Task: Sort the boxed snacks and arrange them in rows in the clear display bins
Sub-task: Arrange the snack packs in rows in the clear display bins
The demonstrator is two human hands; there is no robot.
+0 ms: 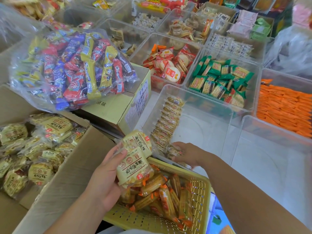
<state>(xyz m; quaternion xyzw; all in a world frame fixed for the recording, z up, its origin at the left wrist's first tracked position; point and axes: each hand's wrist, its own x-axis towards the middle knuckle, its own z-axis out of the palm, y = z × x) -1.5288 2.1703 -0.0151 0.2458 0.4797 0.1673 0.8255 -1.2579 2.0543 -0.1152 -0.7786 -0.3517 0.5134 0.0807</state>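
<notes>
My left hand grips a small stack of yellow biscuit packs above the near corner of a cardboard box. My right hand reaches into a clear display bin and holds one biscuit pack at the near end of a row of upright packs along the bin's left wall. The remainder of that bin's floor is bare. More of the same yellow packs lie loose in the open cardboard box at the left.
A yellow plastic basket of orange-wrapped biscuit sticks sits under my hands. A clear bag of mixed snack bars rests on a closed carton. Beyond stand bins of red, green and orange packs.
</notes>
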